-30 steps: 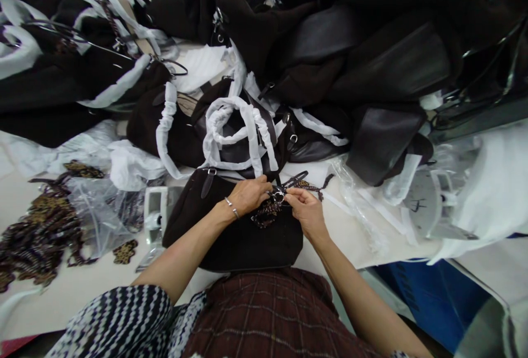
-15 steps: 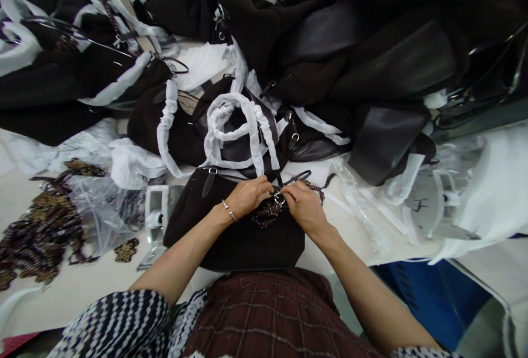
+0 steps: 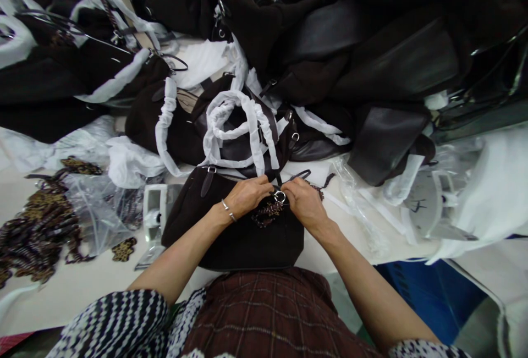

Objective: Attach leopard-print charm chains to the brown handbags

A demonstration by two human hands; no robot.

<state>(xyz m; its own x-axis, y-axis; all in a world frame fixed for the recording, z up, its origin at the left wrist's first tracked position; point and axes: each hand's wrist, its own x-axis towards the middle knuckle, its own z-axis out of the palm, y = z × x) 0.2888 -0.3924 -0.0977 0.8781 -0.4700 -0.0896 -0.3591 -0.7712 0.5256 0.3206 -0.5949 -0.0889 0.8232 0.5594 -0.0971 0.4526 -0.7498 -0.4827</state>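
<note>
A dark brown handbag point(image 3: 247, 242) lies in front of me against my checked apron, its top edge away from me. At that edge my left hand point(image 3: 247, 196) is closed in a pinch beside a silver metal ring point(image 3: 280, 197); what its fingertips hold is hidden. Just right of the ring, my right hand point(image 3: 304, 204) pinches a thin dark strap point(image 3: 303, 174), whose loop sticks out above the fingers. A brown braided charm point(image 3: 267, 215) hangs below the ring on the bag. White-wrapped handles point(image 3: 237, 97) curl beyond both hands.
More dark bags point(image 3: 379, 55) are heaped along the back. On the left lie a pile of braided brown charms point(image 3: 39, 226), a clear plastic bag point(image 3: 97, 215) and a pale tape-dispenser-like device point(image 3: 154, 215). At right are clear plastic wrap point(image 3: 363, 209) and a blue bin point(image 3: 429, 297).
Both hands stay at the ring. My right hand has shifted slightly and its fingers have turned a little; the ring shows more openly between the hands.
</note>
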